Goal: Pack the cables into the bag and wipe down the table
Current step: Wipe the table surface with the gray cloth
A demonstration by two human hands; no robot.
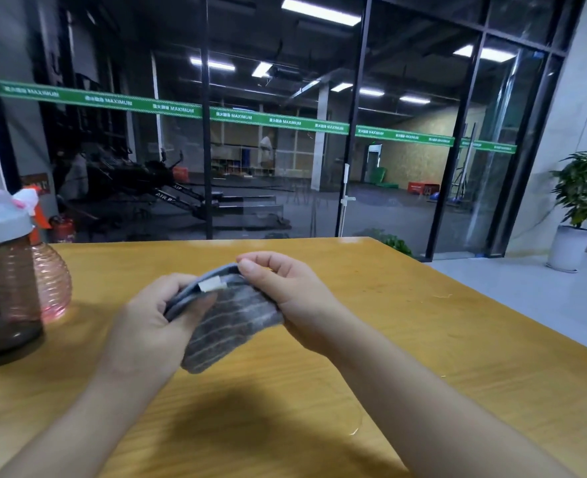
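A folded grey striped cloth (229,326) with a small white label is held between both hands just above the yellow wooden table (423,339). My left hand (157,319) grips its left folded edge, thumb on top. My right hand (285,288) pinches the upper edge near the label, with fingers curled. No cables and no bag are in view.
A large dark bottle with a grey lid (2,277) and a pink ribbed bottle (52,281) stand at the table's left edge. Behind the table rises a glass wall (285,132). At the far right stands a potted plant (578,208).
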